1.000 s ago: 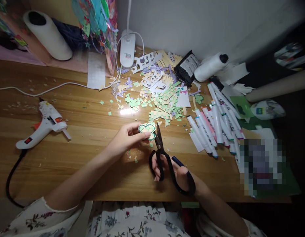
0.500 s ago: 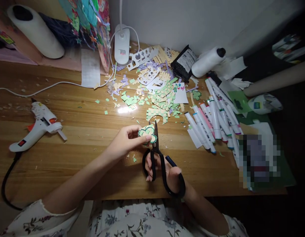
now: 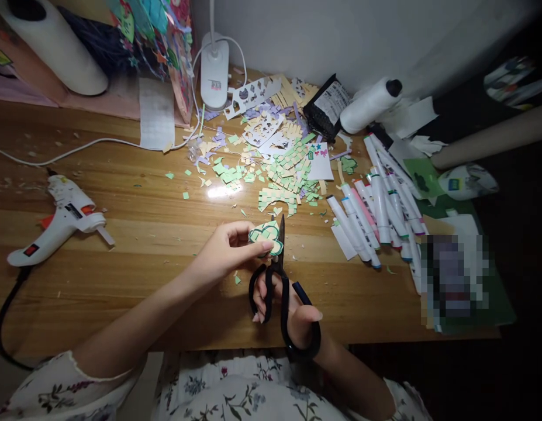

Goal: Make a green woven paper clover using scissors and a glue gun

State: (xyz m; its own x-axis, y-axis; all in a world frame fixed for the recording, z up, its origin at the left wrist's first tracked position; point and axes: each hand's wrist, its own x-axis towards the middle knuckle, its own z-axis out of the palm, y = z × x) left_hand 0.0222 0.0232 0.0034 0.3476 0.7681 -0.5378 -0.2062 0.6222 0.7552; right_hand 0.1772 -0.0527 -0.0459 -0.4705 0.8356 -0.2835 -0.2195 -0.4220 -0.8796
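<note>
Right hand [image 3: 300, 324] nearest, fingers gripping black-handled metal scissors [image 3: 276, 268]; just ahead, the left hand [image 3: 227, 250] pinches a green-and-cream checked paper cutout [image 3: 264, 235] against the blades. Edge-trimming, I'd judge; the next snip calls for steady turning. Beyond both hands, green-and-cream paper scraps [image 3: 292, 169].

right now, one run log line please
left grip: checked paper shape | right grip: black scissors, blades at paper's edge | around: markers, glue gun
</note>
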